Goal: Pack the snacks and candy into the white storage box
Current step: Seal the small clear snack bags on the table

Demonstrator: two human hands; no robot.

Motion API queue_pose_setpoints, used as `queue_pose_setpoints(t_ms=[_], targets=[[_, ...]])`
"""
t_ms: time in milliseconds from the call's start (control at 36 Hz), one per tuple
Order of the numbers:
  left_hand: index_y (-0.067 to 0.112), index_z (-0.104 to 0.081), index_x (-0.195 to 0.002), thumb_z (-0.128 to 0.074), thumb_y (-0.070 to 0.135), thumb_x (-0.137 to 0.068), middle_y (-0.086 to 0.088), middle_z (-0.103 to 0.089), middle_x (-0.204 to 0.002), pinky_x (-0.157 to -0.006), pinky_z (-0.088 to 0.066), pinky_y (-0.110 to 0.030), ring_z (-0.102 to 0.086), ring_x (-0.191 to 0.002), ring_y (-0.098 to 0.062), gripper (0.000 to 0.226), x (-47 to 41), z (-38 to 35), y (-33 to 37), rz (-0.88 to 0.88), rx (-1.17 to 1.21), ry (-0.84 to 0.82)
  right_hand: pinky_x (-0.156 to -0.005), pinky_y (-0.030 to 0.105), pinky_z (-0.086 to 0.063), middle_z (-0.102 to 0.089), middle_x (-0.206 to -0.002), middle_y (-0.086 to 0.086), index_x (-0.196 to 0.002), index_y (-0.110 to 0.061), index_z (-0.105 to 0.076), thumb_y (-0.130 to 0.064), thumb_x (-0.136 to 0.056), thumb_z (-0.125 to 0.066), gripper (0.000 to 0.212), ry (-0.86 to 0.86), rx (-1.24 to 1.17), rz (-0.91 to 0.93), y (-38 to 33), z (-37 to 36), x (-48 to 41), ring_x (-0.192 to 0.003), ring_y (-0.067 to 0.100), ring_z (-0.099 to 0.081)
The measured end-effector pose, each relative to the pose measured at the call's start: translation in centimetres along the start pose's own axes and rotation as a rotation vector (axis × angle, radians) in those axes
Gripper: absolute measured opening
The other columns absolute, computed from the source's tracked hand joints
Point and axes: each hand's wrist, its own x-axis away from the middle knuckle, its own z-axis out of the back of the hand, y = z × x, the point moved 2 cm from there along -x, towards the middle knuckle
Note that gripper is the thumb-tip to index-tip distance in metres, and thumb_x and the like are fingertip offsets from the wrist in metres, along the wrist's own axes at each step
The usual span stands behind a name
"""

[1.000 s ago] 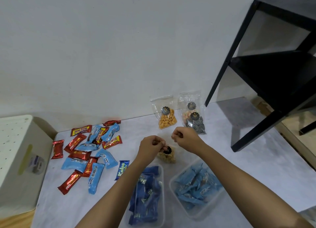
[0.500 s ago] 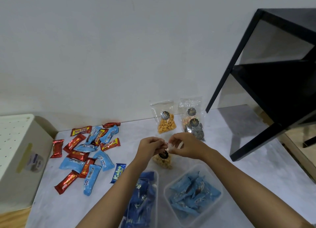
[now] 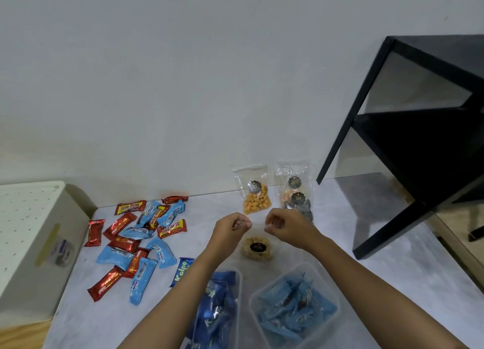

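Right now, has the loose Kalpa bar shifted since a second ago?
No. The Kalpa bar lies where it did, just right of the candy pile; only the camera moved.

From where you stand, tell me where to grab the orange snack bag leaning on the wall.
Take the orange snack bag by its empty clear top flap, coming from the front, since the wall blocks the back. The snacks sit in the lower half, so the flat upper film probably pinches easily. Both hands are busy with the small clear bag.

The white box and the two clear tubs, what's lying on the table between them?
In the head view, loose red and blue candy bars lie between the white box and the tubs.
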Motion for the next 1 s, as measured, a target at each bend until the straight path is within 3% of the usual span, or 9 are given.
queue_pose_setpoints(t_ms=[167, 333, 472, 556, 694, 806, 917, 1000], targets=[[0.013, -0.056, -0.088, -0.044, 0.013, -0.094, 0.003, -0.054, -0.081, -0.055, -0.037, -0.013, -0.046, -0.068, -0.007, 0.013, -0.2, -0.6, 0.4, -0.001, -0.181, -0.011, -0.072, 0.037, -0.055, -0.061, -0.073, -0.012, -0.075, -0.022, -0.063, -0.023, -0.081, -0.064, 0.006, 0.0, 0.025, 0.041, -0.5, -0.4, -0.1, -0.074, 0.01, -0.06], [0.014, -0.05, -0.081, -0.04, 0.006, -0.093, 0.003, -0.049, -0.081, -0.058, -0.038, -0.009, -0.044, -0.071, -0.007, 0.017, -0.3, -1.1, -0.1, -0.038, -0.232, -0.028, -0.07, 0.041, -0.05, -0.061, -0.078, -0.003, -0.077, -0.017, -0.058, -0.022, -0.083, -0.053, 0.009, -0.012, 0.092, 0.038, -0.8, -1.0, -0.2, -0.074, 0.019, -0.057], [0.018, -0.05, -0.079, -0.04, 0.007, -0.094, 0.001, -0.05, -0.081, -0.055, -0.039, -0.007, -0.045, -0.07, -0.009, 0.021, -0.3, -0.9, -0.3, -0.022, -0.183, -0.042, -0.068, 0.032, -0.049, -0.063, -0.081, -0.004, -0.08, -0.019, -0.059, -0.024, -0.084, -0.057, 0.007, -0.043, 0.049, 0.025, -1.0, -1.2, 0.1, -0.077, 0.015, -0.059], [0.016, -0.054, -0.082, -0.042, 0.008, -0.093, -0.002, -0.054, -0.087, -0.064, -0.041, -0.016, -0.049, -0.077, -0.013, 0.018, -0.3, -0.7, -0.3, -0.009, -0.144, -0.057, -0.07, 0.031, -0.049, -0.063, -0.081, -0.007, -0.08, -0.022, -0.06, -0.027, -0.084, -0.06, 0.005, -0.051, 0.031, 0.022, -1.0, -1.2, 0.0, -0.077, 0.012, -0.059], [0.009, -0.06, -0.092, -0.041, 0.002, -0.094, 0.0, -0.057, -0.089, -0.062, -0.041, -0.001, -0.054, -0.077, -0.006, 0.02, -0.7, -0.5, -0.4, -0.014, -0.176, -0.085, -0.069, 0.037, -0.049, -0.062, -0.079, -0.001, -0.076, -0.019, -0.058, -0.02, -0.084, -0.056, 0.008, -0.029, 0.056, 0.035, -1.3, -1.3, -0.2, -0.075, 0.018, -0.057], [0.003, -0.062, -0.099, -0.039, 0.0, -0.094, 0.002, -0.056, -0.089, -0.061, -0.04, 0.001, -0.053, -0.073, 0.002, 0.023, -0.7, -0.2, -0.6, -0.037, -0.243, -0.087, -0.067, 0.035, -0.046, -0.06, -0.076, -0.003, -0.076, -0.017, -0.059, -0.02, -0.084, -0.057, 0.009, -0.006, 0.037, 0.029, -1.3, -1.5, -0.3, -0.072, 0.015, -0.054], [0.008, -0.063, -0.096, -0.043, 0.002, -0.092, 0.0, -0.058, -0.092, -0.061, -0.04, 0.001, -0.052, -0.074, 0.001, 0.021, -1.0, 0.0, -0.7, -0.071, -0.298, -0.068, -0.068, 0.027, -0.048, -0.062, -0.079, -0.013, -0.08, -0.023, -0.063, -0.028, -0.084, -0.064, 0.007, -0.011, -0.024, 0.02, -1.0, -1.5, -0.5, -0.073, 0.006, -0.056], [0.005, -0.064, -0.096, -0.045, 0.0, -0.091, -0.003, -0.059, -0.094, -0.063, -0.039, 0.001, -0.052, -0.077, -0.004, 0.02, -1.1, -0.3, -0.5, -0.111, -0.325, -0.059, -0.071, 0.032, -0.051, -0.062, -0.079, -0.012, -0.082, -0.021, -0.065, -0.029, -0.084, -0.063, 0.008, -0.01, -0.023, 0.02, -1.1, -1.4, -0.7, -0.075, 0.009, -0.057]])
